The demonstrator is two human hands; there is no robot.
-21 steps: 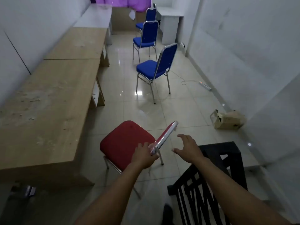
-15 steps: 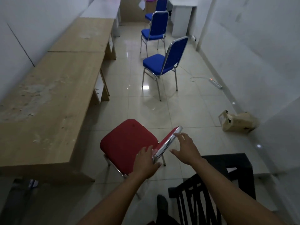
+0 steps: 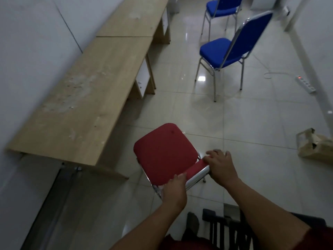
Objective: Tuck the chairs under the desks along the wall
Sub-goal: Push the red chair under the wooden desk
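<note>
Red chair (image 3: 164, 154) with chrome frame, standing on the tiled floor (image 3: 252, 123) just right of the near wooden desk (image 3: 86, 98), its seat outside the desk's edge and not under it. Both of the person's hands grip the top of the backrest: the left hand (image 3: 175, 191) is closed around the near end of the chrome rail, fingers curled over the red padding; the right hand (image 3: 220, 165) is wrapped over the far end of the same rail, fingers spread across its top. The near desk sits against the left wall, its top marked with pale patches, and butts end to end with a second wooden desk (image 3: 137, 17) farther along. To the far right stand two blue chairs, one nearer (image 3: 232, 47) and one behind it (image 3: 221, 8), both clear of the desks. A white power strip (image 3: 305, 84) and a torn cardboard box (image 3: 315, 147) lie by the right wall. A black chair (image 3: 232, 230) stands nearest, below the person's arms.
</note>
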